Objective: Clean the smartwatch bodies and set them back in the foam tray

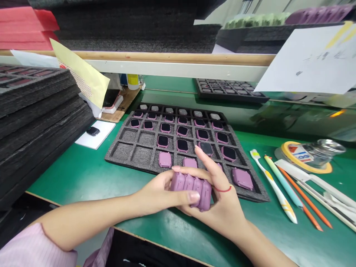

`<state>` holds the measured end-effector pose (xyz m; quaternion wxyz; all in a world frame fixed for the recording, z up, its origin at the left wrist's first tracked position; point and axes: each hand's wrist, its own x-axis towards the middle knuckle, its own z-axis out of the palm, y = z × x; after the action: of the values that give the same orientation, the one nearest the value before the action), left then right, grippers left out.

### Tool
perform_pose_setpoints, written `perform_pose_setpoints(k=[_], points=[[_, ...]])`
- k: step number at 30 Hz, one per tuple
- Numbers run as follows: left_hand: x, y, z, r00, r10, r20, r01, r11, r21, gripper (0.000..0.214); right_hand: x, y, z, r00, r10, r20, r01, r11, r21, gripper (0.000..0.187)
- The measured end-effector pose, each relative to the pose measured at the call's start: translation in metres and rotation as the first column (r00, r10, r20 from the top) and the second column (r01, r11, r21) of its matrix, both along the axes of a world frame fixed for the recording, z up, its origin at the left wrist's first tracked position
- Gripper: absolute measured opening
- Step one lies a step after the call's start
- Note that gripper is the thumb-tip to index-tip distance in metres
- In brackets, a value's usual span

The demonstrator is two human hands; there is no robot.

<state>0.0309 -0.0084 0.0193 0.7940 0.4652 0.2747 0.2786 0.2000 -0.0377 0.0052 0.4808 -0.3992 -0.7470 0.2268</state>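
Observation:
Several purple watch cases [205,191] stand side by side in a row between my two hands, low over the near edge of the foam tray. My left hand [164,193] is closed around the row, thumb across its near face. On the other side my right hand [224,202] cups the row, with one finger stretched upward. The dark grey foam tray [130,161] holds watches with black screens [183,145] in many pockets. Purple pieces [242,178] lie in its front row, partly hidden by my hands. Bare pockets show at the tray's left side.
Stacked black foam trays [36,126] rise at the left, near a dark watch piece [92,131] on a white pad [104,133]. To the right lie a toothbrush [274,185], pens [283,181] and a tape roll [289,163]. A shelf [172,66] crosses above.

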Motion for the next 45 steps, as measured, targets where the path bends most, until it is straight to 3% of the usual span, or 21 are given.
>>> perform_pose_setpoints(k=[4,10,15,20,24,27,34,40,45], points=[[-0.001,0.0,0.004,0.993,-0.036,-0.11,0.05,0.991,0.125,0.049,0.002,-0.001,-0.002,0.998,0.057,0.012,-0.057,0.998,-0.007,0.101],[-0.002,0.002,0.004,0.993,-0.074,-0.097,0.092,0.975,0.2,0.044,0.0,-0.002,0.0,0.995,0.079,0.059,-0.082,0.996,0.047,0.096],[-0.002,0.003,0.004,0.996,0.008,-0.094,0.012,0.977,0.214,0.039,-0.002,-0.004,-0.003,0.981,0.113,0.16,-0.13,0.986,0.103,0.09],[-0.006,-0.001,0.007,0.982,0.074,-0.173,-0.021,0.957,0.29,0.03,0.003,-0.006,0.004,0.994,0.102,0.038,-0.098,0.991,-0.093,0.102],[-0.009,-0.003,0.002,0.979,0.165,-0.12,-0.102,0.906,0.411,0.041,0.004,-0.006,0.006,0.987,0.134,-0.09,-0.153,0.953,-0.262,0.071],[-0.011,-0.003,0.001,0.987,0.15,-0.059,-0.101,0.861,0.498,0.039,0.001,-0.005,0.004,0.978,0.113,-0.176,-0.17,0.919,-0.356,0.059],[-0.011,-0.002,0.011,0.999,0.042,0.025,-0.048,0.826,0.561,0.035,0.001,-0.003,0.004,0.973,0.12,-0.195,-0.175,0.938,-0.298,0.065],[-0.009,0.002,0.002,0.997,0.043,0.069,-0.078,0.743,0.665,0.044,0.002,-0.003,0.004,0.983,0.112,-0.143,-0.155,0.929,-0.335,0.065],[-0.008,0.003,-0.001,0.997,0.064,0.047,-0.078,0.715,0.694,0.041,0.002,-0.002,0.002,0.988,0.103,-0.119,-0.134,0.944,-0.3,0.064]])
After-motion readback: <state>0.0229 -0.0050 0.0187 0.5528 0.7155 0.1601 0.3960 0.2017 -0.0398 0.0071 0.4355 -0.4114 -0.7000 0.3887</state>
